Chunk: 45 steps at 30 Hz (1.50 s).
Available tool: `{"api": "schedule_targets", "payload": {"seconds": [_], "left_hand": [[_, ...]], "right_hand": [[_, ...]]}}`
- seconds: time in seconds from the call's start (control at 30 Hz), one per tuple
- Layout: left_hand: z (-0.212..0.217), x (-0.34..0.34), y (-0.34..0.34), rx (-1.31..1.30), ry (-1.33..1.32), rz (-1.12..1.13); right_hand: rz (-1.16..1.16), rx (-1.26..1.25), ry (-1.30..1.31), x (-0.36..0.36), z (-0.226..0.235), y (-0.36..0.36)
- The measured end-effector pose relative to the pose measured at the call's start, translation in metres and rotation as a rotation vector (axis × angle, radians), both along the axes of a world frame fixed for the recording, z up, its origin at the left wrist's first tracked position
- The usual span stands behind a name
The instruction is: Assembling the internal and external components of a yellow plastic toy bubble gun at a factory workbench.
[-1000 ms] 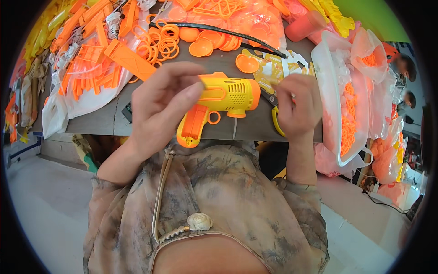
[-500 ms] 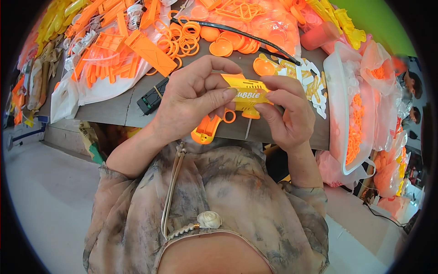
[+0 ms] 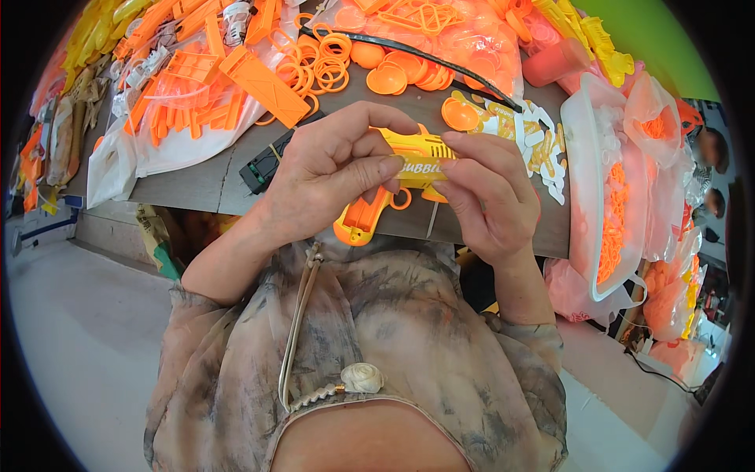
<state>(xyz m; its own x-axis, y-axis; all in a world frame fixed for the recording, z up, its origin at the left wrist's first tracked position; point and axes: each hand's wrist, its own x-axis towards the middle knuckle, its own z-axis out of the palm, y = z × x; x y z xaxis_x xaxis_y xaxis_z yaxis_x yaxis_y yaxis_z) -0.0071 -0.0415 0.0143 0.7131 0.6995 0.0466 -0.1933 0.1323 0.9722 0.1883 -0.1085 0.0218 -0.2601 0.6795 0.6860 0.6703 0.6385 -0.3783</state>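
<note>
A yellow and orange toy gun (image 3: 363, 220) is between my hands at the table's near edge, its orange grip pointing down toward me. Along its yellow side lies a narrow yellow sticker (image 3: 421, 168) with white lettering. My left hand (image 3: 326, 173) is closed at the gun's left part, thumb pressing on the sticker's left end; its other fingers are partly hidden. My right hand (image 3: 495, 185) pinches at the sticker's right end, fingertips against the gun. Whether the sticker is fully stuck down, I cannot tell. Beyond lie a sheet of stickers (image 3: 539, 145) and an orange round cup (image 3: 459, 115).
Orange rings (image 3: 326, 67), flat orange parts (image 3: 263, 85) and more orange cups (image 3: 387, 79) crowd the far side. A black strap (image 3: 417, 53) crosses the table (image 3: 197, 185). A black box (image 3: 263, 165) lies left; a white tub (image 3: 578, 181) with orange pieces stands right.
The toy gun has tilted slightly, and my right fingertips have shifted a little left along the sticker. My left hand stays almost in place.
</note>
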Motion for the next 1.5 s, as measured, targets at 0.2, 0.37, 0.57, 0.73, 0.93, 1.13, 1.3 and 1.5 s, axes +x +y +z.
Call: {"api": "schedule_targets", "payload": {"seconds": [0.2, 0.37, 0.57, 0.73, 0.93, 1.13, 1.3, 1.5], "left_hand": [[-0.001, -0.006, 0.001, 0.128, 0.110, 0.027], [-0.025, -0.017, 0.012, 1.007, 0.262, 0.341], [-0.045, -0.024, 0.008, 1.216, 0.323, 0.245], [-0.050, -0.024, 0.006, 1.192, 0.313, 0.254], [-0.054, -0.023, 0.006, 1.188, 0.286, 0.275], [-0.055, -0.025, 0.007, 1.171, 0.278, 0.271], [-0.056, -0.024, 0.008, 1.165, 0.272, 0.269], [-0.057, -0.023, 0.007, 1.180, 0.279, 0.283]], "right_hand": [[0.028, -0.042, 0.041, 0.004, -0.006, -0.005], [-0.179, -0.014, -0.099, 0.027, -0.011, -0.008], [-0.175, -0.132, -0.148, 0.027, -0.021, -0.013], [-0.127, -0.159, -0.069, 0.004, -0.027, 0.002], [-0.094, -0.172, -0.010, -0.002, -0.034, 0.007], [-0.044, -0.217, 0.022, 0.002, -0.034, 0.010], [-0.030, -0.238, 0.050, 0.008, -0.036, 0.010], [-0.020, -0.200, -0.001, 0.003, -0.032, 0.013]]}}
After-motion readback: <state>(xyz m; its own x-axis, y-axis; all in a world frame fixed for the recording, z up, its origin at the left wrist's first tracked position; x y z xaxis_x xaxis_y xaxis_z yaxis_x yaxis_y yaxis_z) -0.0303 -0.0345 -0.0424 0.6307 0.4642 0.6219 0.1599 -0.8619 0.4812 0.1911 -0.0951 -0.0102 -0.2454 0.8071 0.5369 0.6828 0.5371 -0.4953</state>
